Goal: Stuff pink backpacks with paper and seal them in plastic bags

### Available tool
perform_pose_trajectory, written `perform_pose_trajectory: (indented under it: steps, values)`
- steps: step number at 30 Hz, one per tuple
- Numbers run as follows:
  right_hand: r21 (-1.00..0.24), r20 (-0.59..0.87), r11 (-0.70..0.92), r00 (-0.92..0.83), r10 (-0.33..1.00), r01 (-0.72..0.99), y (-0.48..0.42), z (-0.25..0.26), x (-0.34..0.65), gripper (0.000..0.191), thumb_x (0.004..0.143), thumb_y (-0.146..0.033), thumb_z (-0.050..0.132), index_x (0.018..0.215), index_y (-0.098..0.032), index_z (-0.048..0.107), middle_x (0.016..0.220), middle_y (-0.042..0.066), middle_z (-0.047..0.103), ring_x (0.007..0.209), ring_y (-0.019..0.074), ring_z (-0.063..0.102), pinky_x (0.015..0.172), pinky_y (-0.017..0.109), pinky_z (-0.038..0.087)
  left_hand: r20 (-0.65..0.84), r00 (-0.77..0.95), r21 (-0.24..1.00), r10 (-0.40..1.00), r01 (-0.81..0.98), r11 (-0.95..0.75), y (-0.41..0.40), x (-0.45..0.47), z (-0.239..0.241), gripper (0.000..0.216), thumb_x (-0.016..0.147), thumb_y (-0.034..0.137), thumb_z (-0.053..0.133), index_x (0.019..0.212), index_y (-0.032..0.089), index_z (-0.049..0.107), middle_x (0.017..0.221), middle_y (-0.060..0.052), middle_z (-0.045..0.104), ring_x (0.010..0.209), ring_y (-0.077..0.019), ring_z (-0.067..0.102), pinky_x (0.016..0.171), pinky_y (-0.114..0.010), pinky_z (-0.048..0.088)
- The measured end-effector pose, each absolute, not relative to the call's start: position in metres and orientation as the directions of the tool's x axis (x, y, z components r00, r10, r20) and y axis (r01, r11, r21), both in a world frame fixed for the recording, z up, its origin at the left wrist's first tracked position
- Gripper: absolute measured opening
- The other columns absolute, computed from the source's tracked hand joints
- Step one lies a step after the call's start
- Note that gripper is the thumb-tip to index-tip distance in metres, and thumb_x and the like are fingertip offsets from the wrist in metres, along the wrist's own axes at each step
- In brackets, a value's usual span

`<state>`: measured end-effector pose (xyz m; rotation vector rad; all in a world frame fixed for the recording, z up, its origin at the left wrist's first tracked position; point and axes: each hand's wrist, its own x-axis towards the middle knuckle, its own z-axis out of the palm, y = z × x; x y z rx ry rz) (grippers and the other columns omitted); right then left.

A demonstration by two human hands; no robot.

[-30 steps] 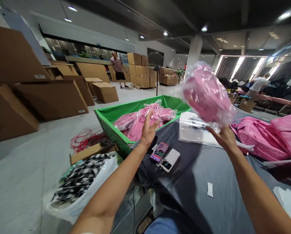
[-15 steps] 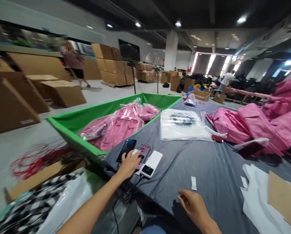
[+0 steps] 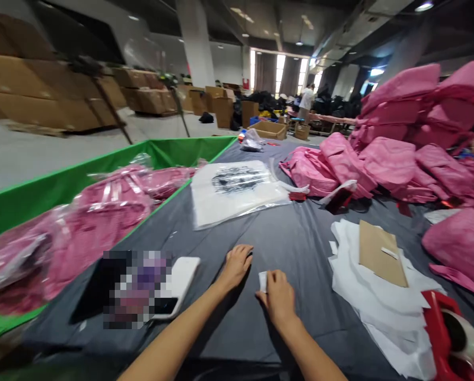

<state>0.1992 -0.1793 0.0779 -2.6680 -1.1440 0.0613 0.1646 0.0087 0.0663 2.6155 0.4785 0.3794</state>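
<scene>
A small white packet (image 3: 262, 282), flat and rectangular, is pinched at its edge by my right hand (image 3: 280, 299), low over the grey cloth of the table (image 3: 300, 248). Just left of it, my left hand (image 3: 235, 267) hovers palm down with loosely bent fingers and nothing visible in them. Further left lie a white power bank (image 3: 185, 275), a blurred-out phone (image 3: 141, 286) and a black phone (image 3: 101, 286). Ahead of both hands is a stack of clear plastic bags (image 3: 232, 196) with dark print.
Pink backpacks (image 3: 387, 164) pile up at the right. White sheets (image 3: 364, 286) with a cardboard piece (image 3: 382, 254) lie nearer, beside a red tape dispenser (image 3: 443, 328). A green-rimmed bin (image 3: 113, 161) holds bagged pink items. A person (image 3: 306, 100) stands far back.
My left hand has left the phones and moved right across the cloth. My right hand has taken hold of the white packet that was lying on the table. The view has turned right.
</scene>
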Motion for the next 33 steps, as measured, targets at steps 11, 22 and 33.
perform_pose_trajectory:
  steps: [11,22,33]
  values:
    - [-0.156,0.118,-0.635,0.653,0.749,0.757,-0.284,0.119,0.283,0.019,0.086,-0.008,0.063,0.101,-0.018,0.065,0.103,0.007,0.067,0.084,0.018,0.07,0.073,0.024,0.052,0.274,0.911,0.57,0.307,0.103,-0.815,0.031,0.208,0.041,0.037,0.092,0.036,0.047,0.116,0.021,0.071,0.122,-0.01,0.072,0.118,-0.0288,0.064,0.107,-0.048,0.05]
    - [0.183,0.294,-0.829,0.776,0.559,0.528,-0.347,0.206,0.431,0.01,0.098,-0.024,0.057,0.096,-0.022,0.066,0.094,0.006,0.074,0.081,0.0215,0.07,0.06,0.027,0.039,0.311,0.946,0.315,0.096,-0.007,-0.949,-0.02,0.274,0.02,0.047,0.1,0.033,0.045,0.144,0.022,0.057,0.154,-0.011,0.053,0.145,-0.0304,0.045,0.117,-0.055,0.041]
    - [0.127,0.406,-0.932,0.84,0.36,0.338,-0.229,0.276,0.706,0.038,0.104,-0.027,0.045,0.137,-0.01,0.054,0.135,0.023,0.061,0.12,0.0291,0.06,0.092,0.036,0.047,0.603,0.788,-0.133,-0.121,-0.05,-0.99,-0.013,0.264,0.004,0.07,0.097,0.056,0.05,0.16,0.029,0.033,0.154,-0.001,0.053,0.136,-0.0244,0.053,0.104,-0.037,0.045]
